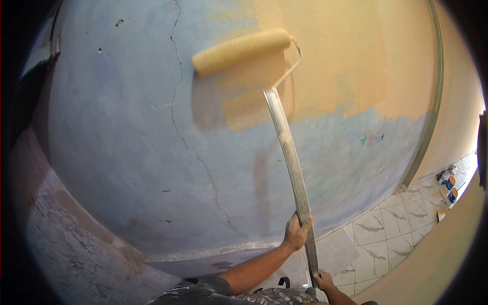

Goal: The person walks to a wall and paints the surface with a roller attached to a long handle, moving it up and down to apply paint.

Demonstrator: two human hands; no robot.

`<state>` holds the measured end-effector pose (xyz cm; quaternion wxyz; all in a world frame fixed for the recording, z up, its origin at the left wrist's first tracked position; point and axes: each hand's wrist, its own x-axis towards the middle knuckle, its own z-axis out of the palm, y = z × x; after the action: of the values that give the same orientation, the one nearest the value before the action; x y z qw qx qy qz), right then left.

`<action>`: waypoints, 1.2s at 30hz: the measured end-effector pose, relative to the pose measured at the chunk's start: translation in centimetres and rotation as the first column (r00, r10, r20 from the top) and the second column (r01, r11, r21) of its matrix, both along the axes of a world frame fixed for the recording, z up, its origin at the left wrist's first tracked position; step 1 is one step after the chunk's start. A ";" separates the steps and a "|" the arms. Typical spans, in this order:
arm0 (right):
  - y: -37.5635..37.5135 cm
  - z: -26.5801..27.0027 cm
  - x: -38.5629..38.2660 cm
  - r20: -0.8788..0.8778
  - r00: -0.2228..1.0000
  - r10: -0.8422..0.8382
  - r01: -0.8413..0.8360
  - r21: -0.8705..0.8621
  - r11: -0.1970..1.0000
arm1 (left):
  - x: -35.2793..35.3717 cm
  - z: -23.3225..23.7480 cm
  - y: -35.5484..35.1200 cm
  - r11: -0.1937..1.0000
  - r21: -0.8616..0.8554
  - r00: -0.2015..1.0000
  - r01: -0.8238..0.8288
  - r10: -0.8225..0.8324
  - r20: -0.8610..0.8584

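Observation:
Both my hands grip a long, flat-sided pole [291, 152] that carries a paint roller [241, 51]. My left hand [297, 232] is wrapped round the pole higher up, and my right hand [323, 280] closes on its lower end. The roller's fuzzy sleeve is coated in yellow paint and tilts slightly up to the right, joined to the pole's top by a bent wire frame [290, 71]. It overlaps the left border of the yellow painted area on the blue-grey wall [132, 152]. Its shadow falls just below it.
A long crack [175, 91] runs down the wall, left of the roller. At the right, paint cans [450, 182] stand on marble-patterned floor tiles [368, 226]. A greenish vertical strip [432, 117] marks the wall's right edge. Rough, stained wall surface [76, 239] lies at lower left.

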<state>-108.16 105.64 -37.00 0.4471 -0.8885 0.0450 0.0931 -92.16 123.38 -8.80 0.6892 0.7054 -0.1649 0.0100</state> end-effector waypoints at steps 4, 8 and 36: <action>1.8 6.0 3.1 0.145 0.989 0.028 -0.039 0.071 0.997 | 2.0 6.6 0.5 0.999 -0.011 0.994 -0.031 0.032 0.106; 3.8 12.5 5.1 0.200 0.978 0.059 -0.082 0.106 0.991 | 4.2 13.1 1.5 0.996 -0.086 0.960 0.016 0.009 0.281; 10.8 20.7 7.4 0.299 0.932 0.203 -0.241 0.098 0.966 | 5.6 23.4 5.3 0.988 -0.146 0.855 0.052 0.031 0.518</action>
<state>-100.74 116.45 -16.27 0.4935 -0.8602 -0.1274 0.0161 -86.59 128.73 14.55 0.6719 0.6203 -0.3469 0.2085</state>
